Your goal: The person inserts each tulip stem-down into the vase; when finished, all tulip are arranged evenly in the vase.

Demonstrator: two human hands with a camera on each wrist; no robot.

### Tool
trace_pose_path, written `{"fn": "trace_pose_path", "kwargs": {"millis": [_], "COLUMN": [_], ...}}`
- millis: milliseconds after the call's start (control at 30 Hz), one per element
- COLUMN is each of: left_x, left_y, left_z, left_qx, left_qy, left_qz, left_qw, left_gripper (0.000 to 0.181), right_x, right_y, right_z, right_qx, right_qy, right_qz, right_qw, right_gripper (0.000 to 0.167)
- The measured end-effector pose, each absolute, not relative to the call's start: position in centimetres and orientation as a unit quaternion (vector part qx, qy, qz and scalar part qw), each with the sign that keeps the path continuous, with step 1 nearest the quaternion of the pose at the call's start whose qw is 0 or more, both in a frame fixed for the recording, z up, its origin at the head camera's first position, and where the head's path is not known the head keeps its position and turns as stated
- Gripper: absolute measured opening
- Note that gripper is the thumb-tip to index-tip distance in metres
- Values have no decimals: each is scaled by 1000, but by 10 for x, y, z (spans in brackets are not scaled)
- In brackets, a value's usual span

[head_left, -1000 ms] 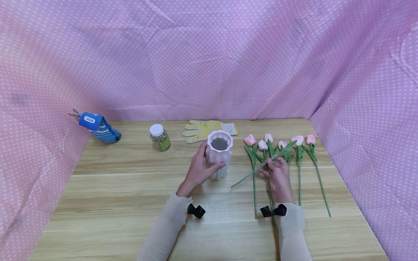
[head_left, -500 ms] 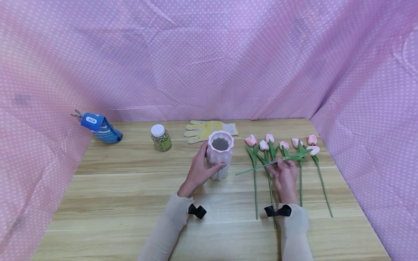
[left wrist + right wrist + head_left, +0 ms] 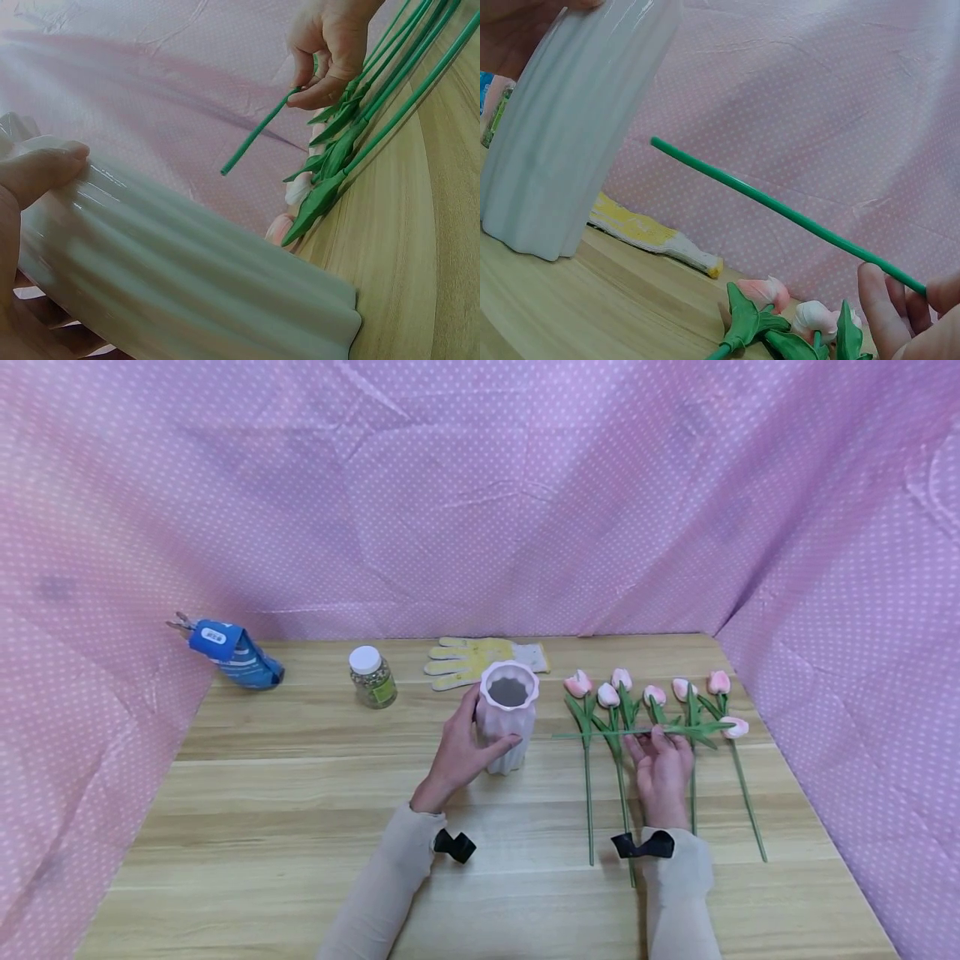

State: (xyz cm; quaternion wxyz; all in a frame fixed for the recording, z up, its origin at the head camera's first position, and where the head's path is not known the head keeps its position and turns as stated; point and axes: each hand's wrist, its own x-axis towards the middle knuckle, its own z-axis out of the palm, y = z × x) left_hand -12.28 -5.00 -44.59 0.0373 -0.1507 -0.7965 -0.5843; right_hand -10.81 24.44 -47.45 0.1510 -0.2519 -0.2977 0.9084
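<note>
A: What is the state of the hands, and where is the held item?

B: The right hand (image 3: 663,777) pinches a tulip (image 3: 693,728) by its stem, between thumb and fingers. The tulip is raised above the table (image 3: 285,827), right of the vase (image 3: 510,720) and over some lying tulips (image 3: 578,683). The left hand (image 3: 459,756) grips the upright vase, thumb on the near wall; its other fingers are partly hidden.

A: What could go wrong, and from what cause?

B: Three risks are judged present. The held tulip's leaves could catch the lying tulips, being close above them. The thin stem could roll in so narrow a pinch, letting the flower head (image 3: 735,727) drop. The stem end (image 3: 657,142) appears lower than the vase's rim; a leftward move at this height would probably strike the wall, and a slack left grip could then let the vase tip.

A: How is the tulip oriented?

B: Its flower head points right. The bare stem end points left, near the vase but apart from it. In the head view the long axis runs almost straight left to right, crosswise to the lying stems. Its exact slope to the table cannot be told.
</note>
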Motion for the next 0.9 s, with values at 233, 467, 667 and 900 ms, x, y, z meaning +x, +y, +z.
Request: {"fn": "trace_pose_path", "kwargs": {"millis": [233,467,667,900], "left_x": [-123,-123,-123,-123], "left_y": [-50,-50,-50,-50], "left_z": [-447,-446,-447,-447], "left_qx": [-155,-157,-162,-162], "left_qy": [-794,-797,-796,-794], "left_qz": [-586,-581,-581,-584], "left_qw": [45,47,51,50], "left_gripper": [87,86,86,87], "right_x": [-107,-108,-109,-111], "right_y": [244,243,243,245], "right_z": [-472,-465,-455,-441], "right_qx": [-259,-247,-237,-218], "right_qy": [-288,-277,-268,-267], "right_qz": [908,912,913,916], "right_qw": [159,176,199,205], "right_gripper": [10,10,10,13]}}
